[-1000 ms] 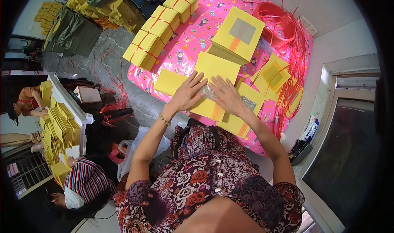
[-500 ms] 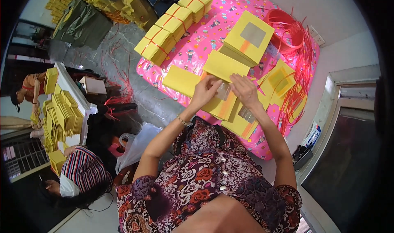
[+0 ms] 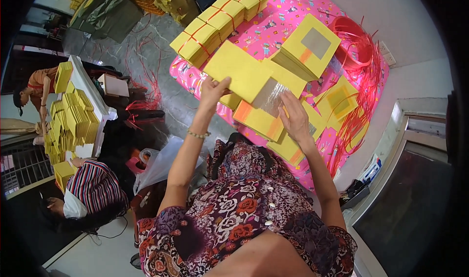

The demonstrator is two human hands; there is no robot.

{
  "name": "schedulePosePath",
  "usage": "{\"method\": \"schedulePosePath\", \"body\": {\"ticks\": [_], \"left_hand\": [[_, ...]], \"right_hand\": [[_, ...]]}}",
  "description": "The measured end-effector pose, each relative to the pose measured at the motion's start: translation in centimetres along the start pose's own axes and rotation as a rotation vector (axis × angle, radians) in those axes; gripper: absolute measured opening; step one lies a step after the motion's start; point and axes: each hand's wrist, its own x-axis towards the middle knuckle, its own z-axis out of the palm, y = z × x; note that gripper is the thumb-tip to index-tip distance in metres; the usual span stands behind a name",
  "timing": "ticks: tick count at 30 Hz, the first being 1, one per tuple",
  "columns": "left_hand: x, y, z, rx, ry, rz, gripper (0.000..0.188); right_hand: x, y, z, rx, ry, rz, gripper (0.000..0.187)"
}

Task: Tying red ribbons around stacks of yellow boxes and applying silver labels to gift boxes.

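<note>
My left hand [image 3: 212, 92] pinches the near left edge of a yellow folded paper sleeve [image 3: 237, 70], which lies slanted and partly raised over other yellow paper. A clear, shiny window [image 3: 270, 96] shows at the sleeve's right end. My right hand [image 3: 294, 115] has its fingers stretched out, their tips at the edge of that window. Beneath lie more yellow paper pieces [image 3: 266, 124] with an orange band. Just beyond, to the right, stands a thick stack of yellow paper [image 3: 309, 43], a grey window on its top piece.
Red-tied yellow bundles [image 3: 207, 30] line the far left of the pink patterned cover [image 3: 273, 3]. A red ring of strips [image 3: 352, 45] trails strands at right. Two people [image 3: 100, 191] [image 3: 40, 84] sit or stand by a white table [image 3: 100, 108] heaped with yellow paper.
The upper yellow sleeve has swung left and is spread open, uncovering more of the clear window. My left hand has moved left with its edge; my right hand has shifted slightly nearer me.
</note>
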Motion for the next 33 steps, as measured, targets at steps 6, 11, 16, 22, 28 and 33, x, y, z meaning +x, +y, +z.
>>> {"method": "schedulePosePath", "body": {"ticks": [6,11,16,22,28,33], "left_hand": [[0.9,-4.9,-7.4,-0.078,0.06,-0.144,0.032],[1.0,-9.1,-8.9,-0.202,0.104,-0.247,0.028],[1.6,-11.6,-8.8,-0.193,0.126,-0.314,0.026],[1.8,-12.8,-8.8,-0.078,0.16,-0.315,0.026],[2.2,-13.8,-8.3,0.067,0.262,-0.271,0.023],[2.8,-14.8,-8.2,0.159,0.294,-0.259,0.023]], "right_hand": [[-2.2,0.9,1.3,-0.064,-0.121,0.074,0.044],[-2.5,0.8,1.8,-0.057,-0.076,0.069,0.041],[-2.5,0.8,1.8,-0.048,-0.083,0.071,0.041],[-2.6,0.7,1.9,-0.047,-0.085,0.071,0.039],[-2.7,0.7,2.0,-0.056,-0.085,0.079,0.039],[-2.4,0.3,1.2,-0.069,-0.092,0.066,0.038]]}}
